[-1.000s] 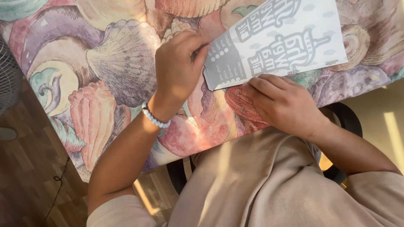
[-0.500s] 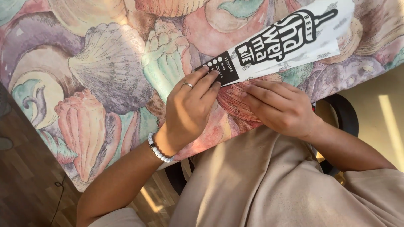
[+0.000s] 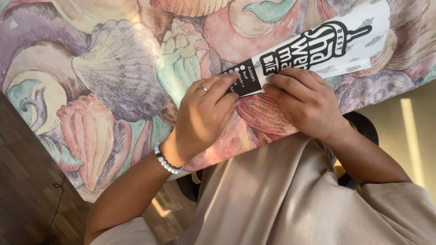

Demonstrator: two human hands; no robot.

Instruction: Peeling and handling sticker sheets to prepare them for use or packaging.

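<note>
fingers of left hand [image 3: 202,118] and right hand [image 3: 306,102] pressed flat on folded paper sleeve [image 3: 313,45], seashell tablecloth [image 3: 113,77] beneath

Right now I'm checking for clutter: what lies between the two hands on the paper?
Head view: only the paper sleeve's black end and a strip of shell-patterned tablecloth separate left hand and right hand.

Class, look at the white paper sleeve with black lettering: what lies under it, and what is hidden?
Under the paper sleeve lies the seashell-patterned tablecloth. The left hand and right hand press its near end, covering that edge. The table beneath is hidden.
</note>
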